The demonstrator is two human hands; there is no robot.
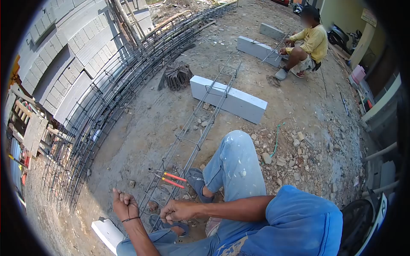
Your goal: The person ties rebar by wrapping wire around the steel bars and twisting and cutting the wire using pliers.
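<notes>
Low in the view, my left hand [126, 206] is raised beside the rebar frame [181, 138], its fingers curled; what they hold, if anything, is too small to make out. My right hand [176, 211] is over the near end of the frame with fingers pinched together, and anything between them is too small to tell. Pliers with red-orange handles [174, 179] lie on the frame just beyond my hands. The frame rests across a light grey block [228, 99], and another block [107, 234] is at the bottom left near my left forearm.
A co-worker in a yellow shirt [314, 42] squats at the upper right beside more blocks [256, 48]. Long rebar frames [115, 96] are piled on the left before stacked blocks [64, 79]. A bundle of bent bars [177, 76] and rubble [294, 158] lie on the ground.
</notes>
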